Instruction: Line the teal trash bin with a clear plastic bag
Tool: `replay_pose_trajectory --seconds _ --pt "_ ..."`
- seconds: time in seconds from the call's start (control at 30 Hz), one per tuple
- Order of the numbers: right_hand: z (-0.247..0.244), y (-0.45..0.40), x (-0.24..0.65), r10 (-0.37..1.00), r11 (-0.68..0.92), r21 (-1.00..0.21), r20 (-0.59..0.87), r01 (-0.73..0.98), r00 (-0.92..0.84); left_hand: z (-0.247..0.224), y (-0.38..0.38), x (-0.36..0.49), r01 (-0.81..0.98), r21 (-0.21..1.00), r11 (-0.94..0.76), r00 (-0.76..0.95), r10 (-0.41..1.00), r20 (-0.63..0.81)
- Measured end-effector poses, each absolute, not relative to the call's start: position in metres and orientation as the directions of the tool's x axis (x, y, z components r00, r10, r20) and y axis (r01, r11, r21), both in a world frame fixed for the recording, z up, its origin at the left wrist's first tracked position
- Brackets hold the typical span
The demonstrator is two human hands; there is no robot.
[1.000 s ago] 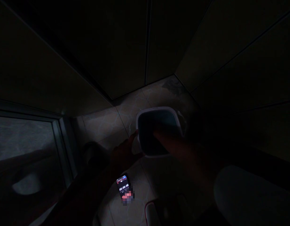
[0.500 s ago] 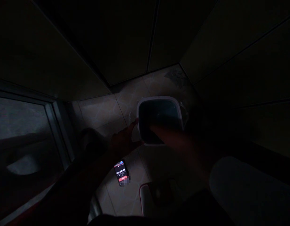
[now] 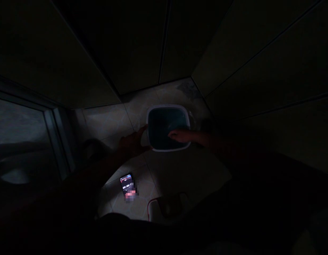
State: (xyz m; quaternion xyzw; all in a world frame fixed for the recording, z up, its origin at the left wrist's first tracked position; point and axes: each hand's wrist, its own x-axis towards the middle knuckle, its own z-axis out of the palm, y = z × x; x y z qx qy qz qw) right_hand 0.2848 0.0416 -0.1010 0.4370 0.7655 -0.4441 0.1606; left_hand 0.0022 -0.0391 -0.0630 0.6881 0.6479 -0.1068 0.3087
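Observation:
A rounded rectangular basin (image 3: 167, 150) with a pale rim and a dark blue-green inside stands on the tiled floor. At its left side is my left hand (image 3: 134, 141), thumb and fingers spread around the rim and touching it. My right hand (image 3: 179, 135) is over the inside of the basin near its right edge, fingers drawn together and pointing left. Whether anything is between those fingers is too dark to tell.
A lit phone (image 3: 127, 185) showing a timer lies on the floor. Near the bottom is a pale object with a red edge (image 3: 153, 209). Dark wall panels (image 3: 137, 46) rise behind the basin, and a framed opening (image 3: 56, 141) stands at the left.
My right hand, blurred before, now shows clearly over the basin, its forearm lying flatter. The pale sleeve at the right has left the view. The whole scene has shifted slightly left.

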Motion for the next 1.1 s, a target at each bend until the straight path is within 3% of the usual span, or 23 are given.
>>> replay_pose_trajectory --seconds 0.1,0.2,0.3,0.37,0.47,0.6,0.7,0.8,0.9,1.1 --pt "-0.063 0.021 0.309 0.571 0.213 -0.537 -0.609 0.816 -0.55 -0.06 -0.045 0.005 0.97 0.234 -0.062 0.158 0.894 -0.419" --pt "-0.035 -0.003 0.333 0.676 0.23 -0.552 -0.502 0.801 -0.54 -0.058 -0.056 0.015 0.933 0.219 -0.286 0.339 0.902 -0.267" --pt "-0.024 -0.028 0.356 0.736 0.138 -0.561 -0.493 0.816 -0.463 -0.061 -0.065 0.031 0.83 0.238 -0.504 0.555 0.79 -0.262" --pt "-0.025 -0.043 0.368 0.739 0.059 -0.56 -0.532 0.827 -0.413 -0.063 -0.068 0.043 0.809 0.246 -0.534 0.588 0.749 -0.306" --pt "-0.033 -0.059 0.377 0.735 0.078 -0.522 -0.545 0.849 -0.403 -0.061 -0.068 0.055 0.839 0.24 -0.487 0.543 0.764 -0.347" --pt "-0.041 -0.068 0.376 0.656 0.266 -0.419 -0.581 0.868 -0.482 -0.043 -0.064 0.057 0.856 0.193 -0.479 0.516 0.776 -0.363" --pt "-0.041 -0.069 0.375 0.605 0.353 -0.35 -0.621 0.868 -0.497 -0.023 -0.059 0.051 0.839 0.272 -0.471 0.54 0.78 -0.317" --pt "-0.042 -0.068 0.378 0.624 0.368 -0.32 -0.611 0.873 -0.487 0.001 -0.047 0.041 0.777 0.463 -0.426 0.539 0.831 -0.139" --pt "-0.041 -0.064 0.379 0.679 0.341 -0.324 -0.565 0.882 -0.47 0.025 -0.027 0.031 0.709 0.588 -0.389 0.434 0.898 0.07" --pt "-0.037 -0.057 0.373 0.803 0.246 -0.311 -0.465 0.918 -0.373 0.047 0.036 0.022 0.747 0.594 -0.3 0.046 0.914 0.403"
